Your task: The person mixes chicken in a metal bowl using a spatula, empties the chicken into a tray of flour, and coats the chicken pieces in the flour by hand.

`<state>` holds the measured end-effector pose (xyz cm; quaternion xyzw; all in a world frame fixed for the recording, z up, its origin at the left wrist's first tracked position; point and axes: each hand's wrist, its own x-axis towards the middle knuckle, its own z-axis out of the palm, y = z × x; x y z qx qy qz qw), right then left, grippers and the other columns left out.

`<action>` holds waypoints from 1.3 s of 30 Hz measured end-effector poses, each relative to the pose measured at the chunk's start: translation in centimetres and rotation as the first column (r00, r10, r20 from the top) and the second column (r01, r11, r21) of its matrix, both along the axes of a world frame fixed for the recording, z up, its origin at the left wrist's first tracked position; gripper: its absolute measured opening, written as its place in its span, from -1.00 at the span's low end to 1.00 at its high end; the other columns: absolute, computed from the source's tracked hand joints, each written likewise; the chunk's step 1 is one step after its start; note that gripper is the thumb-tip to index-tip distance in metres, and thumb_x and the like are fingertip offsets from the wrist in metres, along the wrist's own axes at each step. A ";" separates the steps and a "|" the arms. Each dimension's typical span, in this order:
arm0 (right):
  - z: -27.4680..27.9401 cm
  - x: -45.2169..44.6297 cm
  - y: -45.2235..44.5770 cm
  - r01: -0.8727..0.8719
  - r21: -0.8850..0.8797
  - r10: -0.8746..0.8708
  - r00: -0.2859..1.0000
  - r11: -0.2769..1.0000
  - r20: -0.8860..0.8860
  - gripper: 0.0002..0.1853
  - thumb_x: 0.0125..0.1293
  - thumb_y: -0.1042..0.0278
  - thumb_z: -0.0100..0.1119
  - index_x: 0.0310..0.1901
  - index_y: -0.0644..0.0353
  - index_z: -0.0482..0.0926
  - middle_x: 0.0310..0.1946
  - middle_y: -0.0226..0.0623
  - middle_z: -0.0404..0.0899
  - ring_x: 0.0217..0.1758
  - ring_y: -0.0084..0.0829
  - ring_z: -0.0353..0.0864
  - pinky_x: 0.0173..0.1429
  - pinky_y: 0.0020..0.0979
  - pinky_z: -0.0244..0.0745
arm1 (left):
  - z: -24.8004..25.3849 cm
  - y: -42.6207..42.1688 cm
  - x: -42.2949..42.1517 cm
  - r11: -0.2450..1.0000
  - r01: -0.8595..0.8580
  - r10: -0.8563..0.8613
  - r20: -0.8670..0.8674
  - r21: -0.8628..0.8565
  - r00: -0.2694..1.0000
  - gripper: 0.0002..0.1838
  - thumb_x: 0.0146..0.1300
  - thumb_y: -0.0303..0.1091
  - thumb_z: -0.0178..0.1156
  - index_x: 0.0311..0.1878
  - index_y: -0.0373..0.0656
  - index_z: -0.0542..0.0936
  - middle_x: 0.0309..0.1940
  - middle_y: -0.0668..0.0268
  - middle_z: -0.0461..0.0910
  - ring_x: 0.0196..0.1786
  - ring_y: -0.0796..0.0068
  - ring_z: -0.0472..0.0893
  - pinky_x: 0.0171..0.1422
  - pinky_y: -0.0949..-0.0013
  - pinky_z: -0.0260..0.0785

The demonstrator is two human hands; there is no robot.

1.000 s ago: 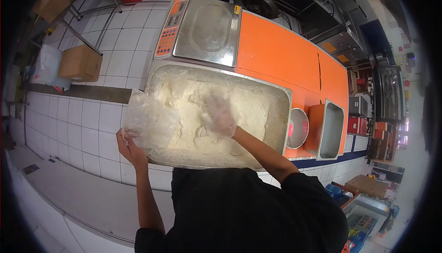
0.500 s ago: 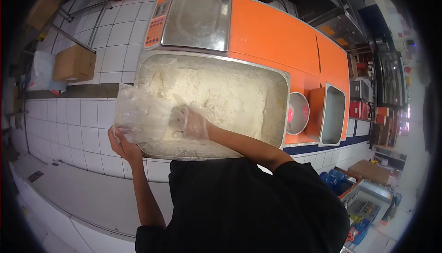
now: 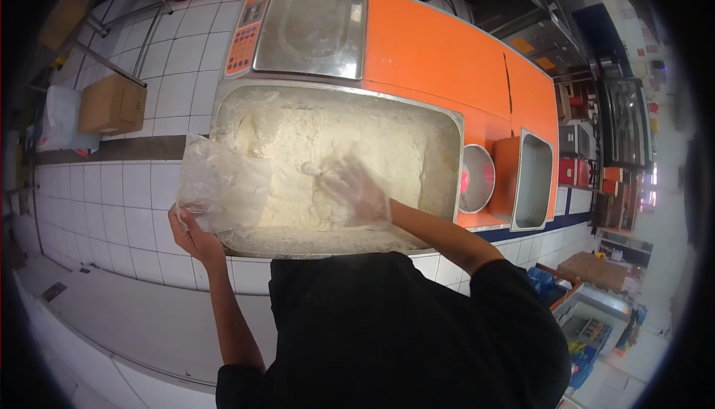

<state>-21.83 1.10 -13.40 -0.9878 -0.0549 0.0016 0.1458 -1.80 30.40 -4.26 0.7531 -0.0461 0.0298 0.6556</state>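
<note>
Metal tray rim leaves right hand room.

I'm seeing white square floor tiles crossed by a dark grey strip, plus a long pale-grey flat ledge lower left. Orange-topped table upper centre. Brown cardboard box near a thin metal-legged rack. Dark glass-fronted cabinet far right, bright pinkish light beyond.

Pale powder, loose, lumpy and uneven, lies in a broad rectangular metal tray at the centre of the frame; a crumpled translucent plastic bag overlaps the tray's left side, left of centre.
</note>
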 end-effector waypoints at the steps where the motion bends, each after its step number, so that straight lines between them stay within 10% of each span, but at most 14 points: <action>1: -1.0 1.1 0.7 -0.061 0.109 0.050 0.994 0.992 0.097 0.05 0.11 -0.53 0.17 0.50 0.05 0.28 0.50 -0.01 0.26 0.60 0.09 0.09 0.67 0.17 -0.28 | 0.2 -0.1 0.0 1.000 -0.002 0.002 -0.003 -0.010 1.000 -0.66 0.62 -0.19 -0.08 0.06 -0.32 0.50 -0.15 0.26 0.56 -0.10 0.50 0.50 0.06 0.40 0.41; 7: -3.0 5.9 0.5 0.044 0.313 -0.100 0.981 0.949 0.166 -0.11 -0.10 -0.01 0.55 0.34 0.01 0.43 0.26 -0.07 0.51 0.23 -0.06 0.56 0.34 -0.04 0.44 | 0.1 0.1 -0.2 1.000 -0.004 0.004 -0.012 -0.004 1.000 -0.66 0.62 -0.20 -0.08 0.07 -0.33 0.49 -0.15 0.25 0.56 -0.09 0.48 0.51 0.03 0.38 0.44; 14: 4.8 -1.0 -2.0 0.177 0.046 -0.177 0.984 0.983 -0.011 -0.33 0.19 -0.13 0.36 0.24 0.08 0.52 0.19 -0.03 0.58 0.14 -0.13 0.65 0.09 -0.09 0.57 | -0.4 0.4 0.1 0.999 0.006 -0.009 0.061 0.044 0.998 -0.66 0.63 -0.21 -0.10 0.07 -0.33 0.50 -0.16 0.24 0.56 -0.11 0.50 0.52 0.03 0.38 0.45; 16: 5.8 -4.0 -0.8 0.661 0.030 -0.619 0.717 0.749 -0.320 -0.41 0.17 -0.16 0.35 0.05 0.16 0.61 0.12 0.05 0.61 -0.09 -0.10 0.72 -0.13 -0.07 0.60 | 0.0 0.0 -0.1 1.000 0.008 -0.008 0.026 -0.007 1.000 -0.66 0.63 -0.21 -0.10 0.06 -0.33 0.50 -0.16 0.26 0.56 -0.10 0.51 0.51 0.04 0.40 0.43; 19: 7.2 -3.9 1.0 0.778 0.085 -0.372 0.389 0.623 -0.843 -0.46 0.18 -0.15 0.34 -0.07 0.22 0.63 -0.07 0.04 0.66 -0.18 -0.09 0.73 -0.19 -0.06 0.59 | 0.3 -0.1 -0.1 1.000 -0.004 0.004 0.005 0.012 1.000 -0.66 0.63 -0.22 -0.10 0.06 -0.33 0.50 -0.16 0.27 0.56 -0.10 0.51 0.51 0.05 0.41 0.42; 23: 0.2 -4.1 4.1 0.798 0.231 -0.355 0.480 0.557 -0.802 -0.44 0.18 -0.12 0.34 -0.02 0.24 0.60 -0.28 -0.02 0.68 -0.29 -0.10 0.70 -0.22 -0.10 0.56 | -0.1 0.3 -0.1 1.000 -0.004 0.004 0.001 -0.004 1.000 -0.66 0.63 -0.22 -0.09 0.07 -0.33 0.50 -0.15 0.26 0.56 -0.09 0.51 0.51 0.06 0.41 0.42; 26: -5.0 -2.6 5.8 0.246 0.313 -0.126 0.925 0.918 -0.359 -0.42 0.21 -0.20 0.28 -0.15 0.29 0.63 -0.44 -0.13 0.64 -0.35 -0.31 0.64 -0.20 -0.23 0.53 | -0.1 0.1 -0.1 1.000 -0.005 0.006 0.020 -0.030 1.000 -0.67 0.63 -0.22 -0.09 0.07 -0.32 0.50 -0.14 0.26 0.56 -0.08 0.51 0.51 0.06 0.40 0.42; 29: 4.2 3.3 7.6 0.732 0.397 -0.123 0.543 0.553 -0.830 -0.38 0.17 -0.20 0.32 -0.08 0.33 0.60 -0.33 -0.03 0.68 -0.26 -0.18 0.69 -0.13 -0.21 0.55 | 0.1 0.0 -0.2 0.999 0.004 -0.003 0.013 -0.043 1.000 -0.67 0.63 -0.22 -0.08 0.06 -0.33 0.50 -0.13 0.25 0.57 -0.08 0.51 0.50 0.07 0.41 0.41; 31: 4.6 4.6 9.5 0.824 0.357 -0.282 0.504 0.440 -0.817 -0.33 0.13 -0.19 0.34 -0.06 0.37 0.59 -0.29 0.06 0.68 -0.24 -0.10 0.69 -0.12 -0.19 0.57 | 0.0 0.0 -0.2 1.000 -0.019 0.019 0.024 0.003 1.000 -0.67 0.63 -0.22 -0.09 0.06 -0.34 0.50 -0.12 0.25 0.57 -0.08 0.50 0.50 0.07 0.40 0.41; 37: -0.4 6.5 12.0 0.501 0.268 -0.352 0.820 0.823 -0.452 -0.60 0.39 0.10 0.08 -0.11 0.35 0.65 -0.33 0.11 0.69 -0.28 -0.01 0.71 -0.12 -0.14 0.59 | 0.0 0.0 -0.1 1.000 -0.015 0.015 0.009 -0.019 1.000 -0.68 0.63 -0.24 -0.09 0.05 -0.34 0.50 -0.14 0.24 0.57 -0.09 0.49 0.50 0.08 0.39 0.40; 39: 0.2 6.6 10.0 0.477 0.273 -0.238 0.762 0.836 -0.603 -0.56 0.39 0.05 0.09 -0.03 0.33 0.63 -0.35 0.08 0.70 -0.27 -0.03 0.73 -0.12 -0.12 0.60 | -0.1 -0.1 -0.1 0.999 -0.009 0.009 0.014 -0.031 1.000 -0.68 0.63 -0.24 -0.09 0.05 -0.34 0.50 -0.14 0.24 0.57 -0.09 0.49 0.49 0.08 0.40 0.40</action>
